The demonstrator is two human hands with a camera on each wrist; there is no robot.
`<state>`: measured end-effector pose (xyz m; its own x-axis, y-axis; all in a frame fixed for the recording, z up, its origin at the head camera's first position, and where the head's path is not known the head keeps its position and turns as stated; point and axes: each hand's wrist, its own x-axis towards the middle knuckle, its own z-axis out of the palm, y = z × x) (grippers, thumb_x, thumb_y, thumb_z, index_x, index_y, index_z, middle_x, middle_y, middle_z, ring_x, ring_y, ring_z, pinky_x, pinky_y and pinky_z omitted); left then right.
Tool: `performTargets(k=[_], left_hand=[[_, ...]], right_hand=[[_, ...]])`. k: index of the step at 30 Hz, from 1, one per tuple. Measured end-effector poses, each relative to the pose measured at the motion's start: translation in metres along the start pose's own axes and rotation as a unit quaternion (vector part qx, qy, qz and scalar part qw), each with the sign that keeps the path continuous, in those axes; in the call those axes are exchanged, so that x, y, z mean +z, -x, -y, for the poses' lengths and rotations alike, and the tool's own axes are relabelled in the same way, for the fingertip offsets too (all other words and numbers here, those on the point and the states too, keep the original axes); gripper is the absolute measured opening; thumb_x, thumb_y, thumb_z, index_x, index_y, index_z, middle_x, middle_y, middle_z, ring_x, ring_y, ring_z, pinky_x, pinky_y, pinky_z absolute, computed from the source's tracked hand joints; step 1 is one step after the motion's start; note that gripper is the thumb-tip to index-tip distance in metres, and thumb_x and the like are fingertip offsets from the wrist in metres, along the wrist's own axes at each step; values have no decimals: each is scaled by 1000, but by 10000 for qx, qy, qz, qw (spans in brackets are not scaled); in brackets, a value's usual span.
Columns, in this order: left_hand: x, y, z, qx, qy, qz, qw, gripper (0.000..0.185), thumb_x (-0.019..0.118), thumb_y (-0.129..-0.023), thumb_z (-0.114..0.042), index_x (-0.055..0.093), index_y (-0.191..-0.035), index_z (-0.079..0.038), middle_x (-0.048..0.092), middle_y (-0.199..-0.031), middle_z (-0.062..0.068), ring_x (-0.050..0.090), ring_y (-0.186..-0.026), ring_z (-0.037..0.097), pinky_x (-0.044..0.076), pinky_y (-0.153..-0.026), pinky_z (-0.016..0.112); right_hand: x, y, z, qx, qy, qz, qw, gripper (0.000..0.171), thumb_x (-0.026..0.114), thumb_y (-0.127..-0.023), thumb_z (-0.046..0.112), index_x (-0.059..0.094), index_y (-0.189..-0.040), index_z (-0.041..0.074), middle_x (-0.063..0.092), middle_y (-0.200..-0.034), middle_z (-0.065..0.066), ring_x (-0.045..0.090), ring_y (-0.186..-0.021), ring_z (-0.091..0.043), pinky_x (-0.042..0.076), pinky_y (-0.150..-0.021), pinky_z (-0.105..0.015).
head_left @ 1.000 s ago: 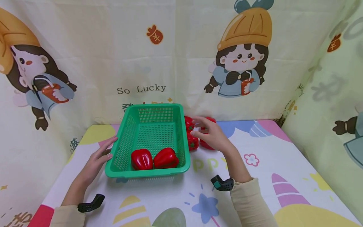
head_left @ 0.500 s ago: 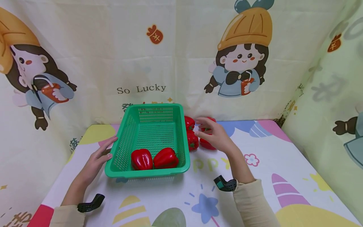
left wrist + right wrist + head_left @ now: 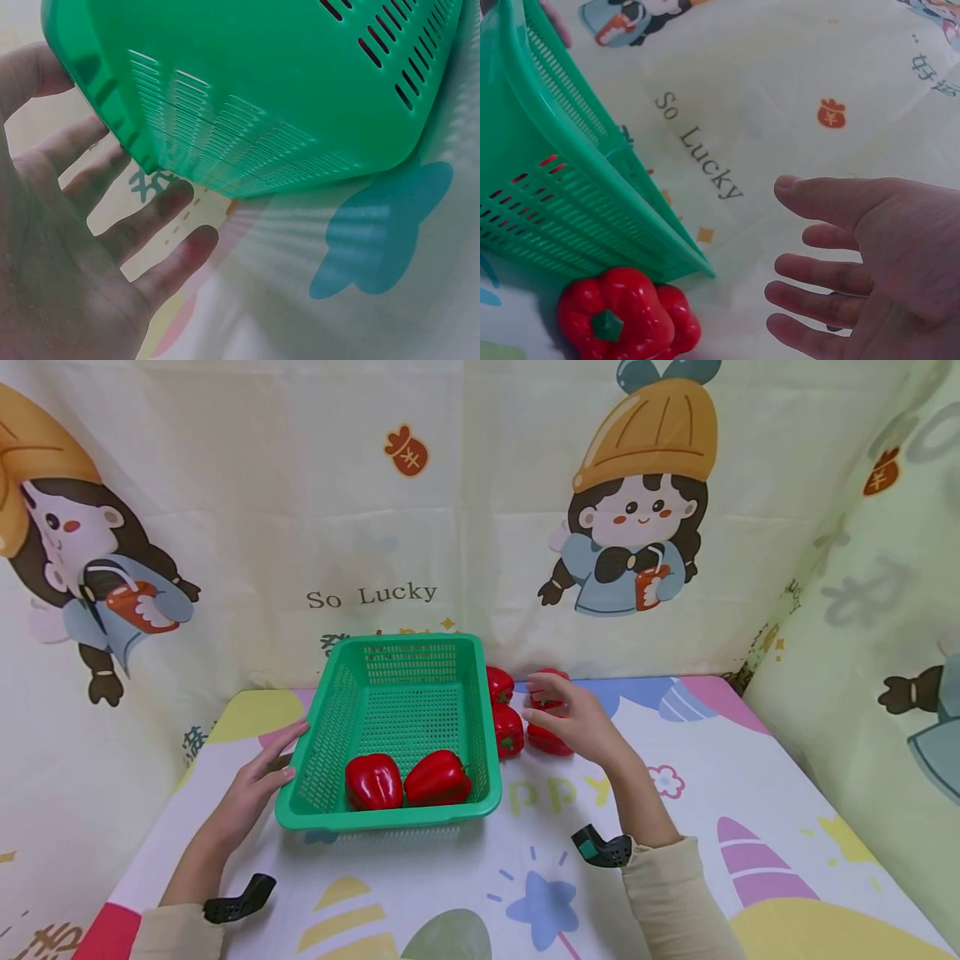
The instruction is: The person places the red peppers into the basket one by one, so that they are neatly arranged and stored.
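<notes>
With the left hand (image 3: pixel 258 777) flat against the green basket (image 3: pixel 339 685), the open right hand (image 3: pixel 581 722) hovers over the red peppers (image 3: pixel 551 739) beside it, so I judge that gripping one comes next.

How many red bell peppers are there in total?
5 red bell peppers: two in the green plastic basket, at and; three right of it, at. Others may be hidden.

Basket toward the surface's back edge, peppers in it and to its right.

The basket (image 3: pixel 397 727) sits left of centre on the surface (image 3: pixel 675 860); two peppers (image 3: pixel 408 781) lie in its front end. The left hand (image 3: pixel 258 777) rests against its left wall. Three more peppers (image 3: pixel 508 731) sit just right of the basket, the right hand (image 3: pixel 581 727) over them.
</notes>
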<state>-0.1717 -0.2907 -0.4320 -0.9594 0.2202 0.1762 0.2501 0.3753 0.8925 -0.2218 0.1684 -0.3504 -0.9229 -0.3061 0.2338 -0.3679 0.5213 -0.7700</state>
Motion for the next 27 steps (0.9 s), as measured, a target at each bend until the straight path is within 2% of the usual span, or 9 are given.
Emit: performTargets(k=[8,15,19,27], left_hand=[[-1,0,2,-4,11,19,10000,52,37,-103,-24,25,-154,-23,21,-161,-9,36,-121,-7,28,-99,75],[-1,0,2,-20,88,31,10000,52,37,-104,-24,26,-154,-23,21,-161,-11,37,-120,-7,24,-98,76],[-1,1,2,-5,72,5,10000,52,37,-104,-23,26,-154,-22,21,-161,-11,37,-120,-7,24,-97,76],[-1,0,3,-58,68,-8,10000,52,38,-103,-24,27,-154,-24,21,-161,-10,37,-120,-6,22,-98,77]], right_hand=[[-2,1,-3,138,-22,60,9999,50,70,-88,28,53,-133,18,59,-132,-6,57,-118,-25,51,-96,-43],[-4,3,-8,211,-108,97,9997,53,70,-88,26,51,-136,13,58,-133,-7,55,-123,-33,49,-98,-46],[-6,4,-11,221,-135,93,9996,51,69,-89,25,51,-136,13,57,-133,-7,55,-123,-32,48,-99,-46],[-12,7,-15,602,-76,132,9981,58,70,-88,32,48,-139,15,54,-138,-8,50,-129,-32,49,-97,-48]])
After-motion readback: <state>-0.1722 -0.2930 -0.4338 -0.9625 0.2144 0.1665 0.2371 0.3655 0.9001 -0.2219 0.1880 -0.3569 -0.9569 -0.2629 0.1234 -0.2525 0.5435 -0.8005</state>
